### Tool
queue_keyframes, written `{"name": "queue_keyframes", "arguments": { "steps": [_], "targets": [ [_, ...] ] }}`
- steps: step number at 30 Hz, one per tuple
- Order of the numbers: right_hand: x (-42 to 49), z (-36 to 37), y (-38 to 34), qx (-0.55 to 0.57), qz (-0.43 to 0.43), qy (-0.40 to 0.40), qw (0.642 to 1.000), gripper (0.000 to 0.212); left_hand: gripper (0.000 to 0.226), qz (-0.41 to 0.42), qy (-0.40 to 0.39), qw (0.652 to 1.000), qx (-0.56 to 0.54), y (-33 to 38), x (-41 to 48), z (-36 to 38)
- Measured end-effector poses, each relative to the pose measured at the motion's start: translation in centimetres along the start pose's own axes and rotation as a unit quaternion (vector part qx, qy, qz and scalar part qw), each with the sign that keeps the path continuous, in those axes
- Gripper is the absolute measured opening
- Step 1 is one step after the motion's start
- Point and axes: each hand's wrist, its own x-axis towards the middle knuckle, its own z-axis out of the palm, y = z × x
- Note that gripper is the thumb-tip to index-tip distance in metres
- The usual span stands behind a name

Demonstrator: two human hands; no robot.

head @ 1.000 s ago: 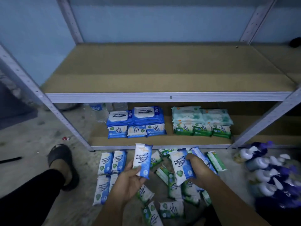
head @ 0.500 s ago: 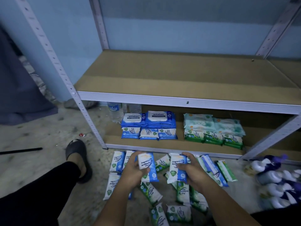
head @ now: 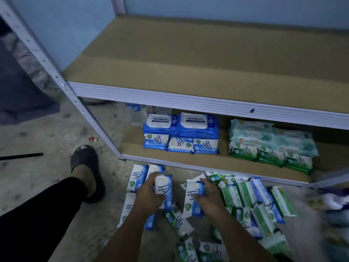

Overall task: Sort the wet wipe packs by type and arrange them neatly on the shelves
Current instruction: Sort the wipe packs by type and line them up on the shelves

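Storeroom: bare metal shelving (head: 90, 118), stacked wipe packs (head: 181, 137), rough concrete floor (head: 47, 133).

A black sandal (head: 85, 163), red scrap (head: 93, 139) and black rod (head: 21, 156) sit on the concrete floor (head: 47, 129).

**Black trousers, black slide**

The left hand (head: 149, 193) and right hand (head: 209, 195) were bare, and so were both forearms (head: 122, 239) down to the picture's lower edge. One leg (head: 37, 214) wore a black trouser reaching the ankle. Its foot wore a black open-toed slide (head: 85, 161) with a broad strap.
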Motion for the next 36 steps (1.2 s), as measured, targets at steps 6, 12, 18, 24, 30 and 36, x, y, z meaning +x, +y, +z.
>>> {"name": "queue_keyframes", "arguments": {
  "steps": [6,12,18,24,30,36],
  "targets": [
    [5.1,2.8,0.9,0.004,0.03,-0.032,0.999,0.047,0.072,-0.013,-0.018,0.997,0.075,-1.7,4.2,0.9],
    [9.9,5.8,1.0,0.004,0.03,-0.04,0.999,0.05,0.077,-0.013,-0.032,0.984,0.176,-2.3,8.3,1.6],
    [10.6,4.1,3.9,0.024,0.069,-0.022,0.997,0.047,0.075,-0.005,-0.07,0.972,0.223,-2.5,10.5,3.9],
    [8.8,0.8,6.6,0.035,0.098,-0.008,0.995,0.045,0.077,-0.005,-0.083,0.964,0.253,-3.4,11.1,5.6],
    [9.9,1.5,5.6,-0.014,0.076,0.063,0.995,0.051,0.082,-0.001,-0.079,0.958,0.277,-3.8,11.7,6.1],
    [11.6,3.8,4.7,-0.041,0.006,0.1,0.994,0.062,0.085,0.008,-0.066,0.929,0.364,-4.3,12.0,6.5]
  ]
}}
